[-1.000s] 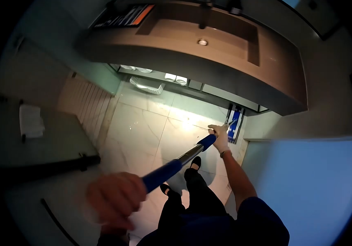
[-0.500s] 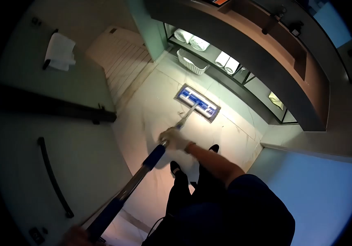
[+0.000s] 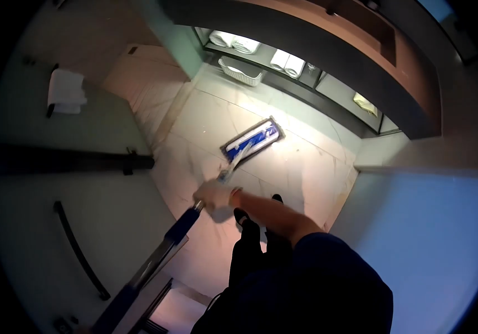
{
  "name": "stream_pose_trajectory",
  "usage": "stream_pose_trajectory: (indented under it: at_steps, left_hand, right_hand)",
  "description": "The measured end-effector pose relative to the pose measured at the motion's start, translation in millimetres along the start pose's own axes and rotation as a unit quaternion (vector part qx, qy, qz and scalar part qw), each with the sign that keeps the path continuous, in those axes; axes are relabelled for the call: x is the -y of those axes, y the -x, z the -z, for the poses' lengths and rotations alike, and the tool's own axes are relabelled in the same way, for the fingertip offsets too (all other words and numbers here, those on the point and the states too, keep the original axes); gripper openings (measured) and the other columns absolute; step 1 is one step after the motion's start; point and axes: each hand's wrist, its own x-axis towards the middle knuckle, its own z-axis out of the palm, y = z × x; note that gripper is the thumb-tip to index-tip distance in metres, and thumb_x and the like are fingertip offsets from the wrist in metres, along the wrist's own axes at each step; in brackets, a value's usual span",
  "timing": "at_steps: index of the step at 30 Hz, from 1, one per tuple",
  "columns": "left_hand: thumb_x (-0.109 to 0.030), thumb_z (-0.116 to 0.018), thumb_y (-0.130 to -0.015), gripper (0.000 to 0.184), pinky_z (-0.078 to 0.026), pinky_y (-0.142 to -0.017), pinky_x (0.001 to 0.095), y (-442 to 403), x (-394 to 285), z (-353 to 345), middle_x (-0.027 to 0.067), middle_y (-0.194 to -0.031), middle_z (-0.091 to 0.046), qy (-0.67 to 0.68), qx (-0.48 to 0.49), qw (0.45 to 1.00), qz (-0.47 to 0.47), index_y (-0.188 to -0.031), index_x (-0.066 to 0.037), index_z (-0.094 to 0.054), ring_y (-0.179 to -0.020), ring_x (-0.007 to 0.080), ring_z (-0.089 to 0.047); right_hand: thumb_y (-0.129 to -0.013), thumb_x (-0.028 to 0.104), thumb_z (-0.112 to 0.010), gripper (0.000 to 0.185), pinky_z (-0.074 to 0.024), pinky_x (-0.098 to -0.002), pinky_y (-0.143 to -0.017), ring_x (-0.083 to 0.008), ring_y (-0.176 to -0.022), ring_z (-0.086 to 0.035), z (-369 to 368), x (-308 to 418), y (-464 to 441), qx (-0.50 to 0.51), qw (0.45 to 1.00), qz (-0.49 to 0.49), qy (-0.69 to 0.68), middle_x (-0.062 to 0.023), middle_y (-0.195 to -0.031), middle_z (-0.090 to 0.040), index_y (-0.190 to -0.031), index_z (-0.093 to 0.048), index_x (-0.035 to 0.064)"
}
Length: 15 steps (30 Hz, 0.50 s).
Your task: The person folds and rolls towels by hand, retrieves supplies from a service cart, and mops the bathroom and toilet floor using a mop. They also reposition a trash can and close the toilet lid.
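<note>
My right hand (image 3: 215, 196), in a pale glove, is wrapped round the lower pole of a flat mop. The mop head (image 3: 252, 140), blue and white with a grey pad edge, lies flat on the tiled floor (image 3: 300, 178). From my right hand the mop's blue and silver pole (image 3: 180, 225) slants down to the lower left, towards the camera. Only a blurred sliver of my left hand shows at the bottom edge beside the upper handle; its fingers are out of sight.
Ahead, a dark vanity counter (image 3: 328, 53) overhangs a shelf with rolled white towels (image 3: 245, 44), a white basket (image 3: 241, 71) and a yellow cloth (image 3: 365, 103). On the left stands a glass door (image 3: 27, 222) with a black handle (image 3: 80, 250) and a hanging white towel (image 3: 67, 91). My shoes (image 3: 241, 216) are close behind the mop.
The mop head has swivelled and shifted a little left on the floor. My right hand has moved left and slightly down with the pole. My left hand has slipped almost out of frame.
</note>
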Motion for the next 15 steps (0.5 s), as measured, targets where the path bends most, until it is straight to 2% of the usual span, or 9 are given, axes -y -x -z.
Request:
stream_pose_trajectory:
  at_steps: [2, 4, 6, 7, 8, 10, 12, 14, 15]
  left_hand:
    - [-0.024, -0.049, -0.092, 0.012, -0.027, -0.039, 0.0211, 32, 24, -33, -0.0041, -0.056, -0.043, 0.07, 0.052, 0.994, 0.068, -0.085, -0.015, -0.051, -0.041, 0.0066, -0.039]
    - [-0.019, -0.052, -0.087, 0.015, -0.029, -0.059, 0.0282, 51, 42, -38, -0.0021, -0.067, -0.028, 0.192, 0.185, 0.946, 0.186, -0.078, -0.01, -0.042, -0.06, 0.0119, -0.028]
    - [-0.02, -0.05, -0.09, 0.023, -0.027, -0.057, 0.0249, 83, 36, -79, -0.0018, -0.065, -0.023, 0.221, 0.244, 0.927, 0.177, -0.074, -0.011, -0.036, -0.058, 0.0096, -0.026]
    - [-0.021, -0.05, -0.09, 0.028, -0.027, -0.056, 0.0258, 92, 27, -93, -0.0019, -0.064, -0.021, 0.18, 0.212, 0.944, 0.179, -0.071, -0.013, -0.032, -0.056, 0.0095, -0.025]
    - [-0.021, -0.05, -0.09, 0.028, -0.027, -0.056, 0.0258, 93, 25, -98, -0.0019, -0.064, -0.021, 0.198, 0.229, 0.934, 0.189, -0.071, -0.013, -0.032, -0.056, 0.0095, -0.025]
    - [-0.02, -0.048, -0.091, 0.028, -0.027, -0.056, 0.025, 97, 19, -106, -0.0025, -0.063, -0.02, 0.264, 0.327, 0.896, 0.143, -0.071, -0.012, -0.031, -0.055, 0.009, -0.024]
    - [-0.023, -0.048, -0.091, 0.028, -0.026, -0.054, 0.0243, 92, 5, -106, -0.0027, -0.062, -0.02, 0.235, 0.312, 0.903, 0.178, -0.072, -0.011, -0.032, -0.054, 0.0086, -0.024]
    - [-0.026, -0.049, -0.091, 0.027, -0.024, -0.052, 0.0245, 85, -1, -81, -0.0025, -0.062, -0.022, 0.222, 0.297, 0.907, 0.201, -0.074, -0.008, -0.037, -0.054, 0.0084, -0.026]
    - [-0.03, -0.051, -0.091, 0.033, -0.023, -0.052, 0.0249, 64, 17, -58, -0.0016, -0.063, -0.023, 0.274, 0.386, 0.863, 0.177, -0.091, 0.003, -0.047, -0.055, 0.0085, -0.027]
  right_hand:
    - [-0.065, 0.017, -0.06, 0.019, -0.0477, -0.0419, -0.065, -0.0316, -0.075, -0.062, 20, -63, 33, -0.079, 0.993, -0.083, -0.02, -0.0104, -0.076, -0.064, -0.084, -0.065, 0.0152]
    - [-0.066, 0.015, -0.057, 0.016, -0.0479, -0.0409, -0.064, -0.0308, -0.071, -0.062, 47, -102, 82, -0.138, 0.981, -0.139, -0.002, -0.0101, -0.073, -0.064, -0.08, -0.065, 0.0157]
    - [-0.065, 0.013, -0.056, 0.016, -0.0483, -0.0403, -0.063, -0.0295, -0.068, -0.062, 59, -113, 137, -0.181, 0.961, -0.209, 0.021, -0.01, -0.069, -0.063, -0.079, -0.064, 0.0162]
    - [-0.065, 0.013, -0.056, 0.016, -0.0483, -0.0403, -0.063, -0.0295, -0.068, -0.062, 56, -109, 158, -0.196, 0.953, -0.229, 0.023, -0.01, -0.069, -0.063, -0.079, -0.064, 0.0162]
    - [-0.065, 0.013, -0.056, 0.016, -0.0484, -0.0403, -0.062, -0.0294, -0.067, -0.062, 49, -102, 180, -0.236, 0.94, -0.246, 0.028, -0.0099, -0.067, -0.063, -0.078, -0.064, 0.0166]
    - [-0.065, 0.013, -0.056, 0.016, -0.0486, -0.0404, -0.062, -0.0294, -0.066, -0.062, 30, -93, 210, -0.298, 0.916, -0.265, 0.032, -0.0099, -0.066, -0.062, -0.078, -0.065, 0.017]
    - [-0.066, 0.013, -0.056, 0.015, -0.0486, -0.0396, -0.062, -0.0295, -0.064, -0.062, -1, -64, 237, -0.346, 0.879, -0.328, -0.004, -0.009, -0.065, -0.062, -0.077, -0.064, 0.0177]
    - [-0.066, 0.015, -0.056, 0.013, -0.0478, -0.0392, -0.056, -0.03, -0.06, -0.061, -43, -21, 251, -0.432, 0.849, -0.298, 0.056, -0.0094, -0.063, -0.062, -0.076, -0.064, 0.0174]
    - [-0.066, 0.014, -0.056, 0.013, -0.0471, -0.0386, -0.055, -0.0296, -0.06, -0.061, -63, 5, 251, -0.452, 0.834, -0.313, 0.046, -0.0095, -0.062, -0.062, -0.076, -0.064, 0.0172]
